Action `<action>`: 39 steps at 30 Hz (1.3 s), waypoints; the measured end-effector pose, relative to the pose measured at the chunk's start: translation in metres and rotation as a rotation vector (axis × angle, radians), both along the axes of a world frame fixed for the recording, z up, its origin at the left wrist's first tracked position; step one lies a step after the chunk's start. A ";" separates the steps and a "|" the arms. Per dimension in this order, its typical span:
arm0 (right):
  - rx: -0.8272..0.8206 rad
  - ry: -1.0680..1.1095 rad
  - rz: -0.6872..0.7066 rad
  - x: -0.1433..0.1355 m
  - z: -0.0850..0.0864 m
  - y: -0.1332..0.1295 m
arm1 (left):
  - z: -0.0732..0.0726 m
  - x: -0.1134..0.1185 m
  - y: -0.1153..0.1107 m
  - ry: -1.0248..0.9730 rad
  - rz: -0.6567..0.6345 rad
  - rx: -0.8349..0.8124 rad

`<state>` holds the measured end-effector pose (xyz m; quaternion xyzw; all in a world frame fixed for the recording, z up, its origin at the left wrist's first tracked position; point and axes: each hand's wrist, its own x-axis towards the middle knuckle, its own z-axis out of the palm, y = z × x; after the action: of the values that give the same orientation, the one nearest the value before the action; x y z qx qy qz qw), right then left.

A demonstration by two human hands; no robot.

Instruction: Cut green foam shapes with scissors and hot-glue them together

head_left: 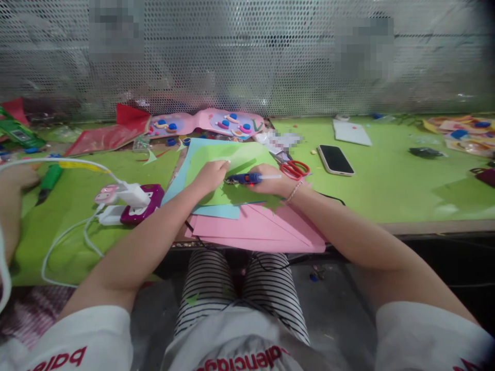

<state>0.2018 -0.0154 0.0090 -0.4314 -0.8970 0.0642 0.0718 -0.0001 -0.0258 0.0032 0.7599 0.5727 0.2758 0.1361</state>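
Observation:
My right hand (270, 179) is wrapped round a blue hot glue gun (247, 178). A pale glue stick (271, 176) juts from its back end, and its nozzle points left, toward my other hand. My left hand (212, 176) is closed in a pinch over a light green paper piece (247, 155), just left of the nozzle. Beneath both hands lies a green paper sheet (201, 157), with light blue paper (216, 211) under it. Pink sheets (255, 226) are spread nearest me at the table edge. What exactly sits between my left fingertips is small and partly hidden.
Red scissors (296, 169) lie beside my right wrist, with a phone (335, 159) farther right. A purple power strip (149, 203) with white plugs and cables stands left. A green-handled cutter (50, 180) and another person's arm (19, 196) are far left. Perforated metal (247, 62) borders the back.

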 end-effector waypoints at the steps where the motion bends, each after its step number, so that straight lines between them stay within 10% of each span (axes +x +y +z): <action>1: -0.006 -0.025 -0.022 -0.001 0.000 -0.001 | 0.000 0.000 0.000 -0.006 0.001 0.000; 16: 0.128 0.052 0.096 0.000 -0.004 0.006 | -0.001 -0.002 0.000 -0.033 0.005 -0.007; 39: -0.065 0.235 -0.123 -0.002 -0.007 0.010 | 0.001 -0.003 0.001 -0.128 0.026 -0.028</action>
<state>0.1996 -0.0052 0.0020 -0.4773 -0.8516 0.1390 0.1663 -0.0028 -0.0250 0.0037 0.7312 0.5764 0.3175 0.1797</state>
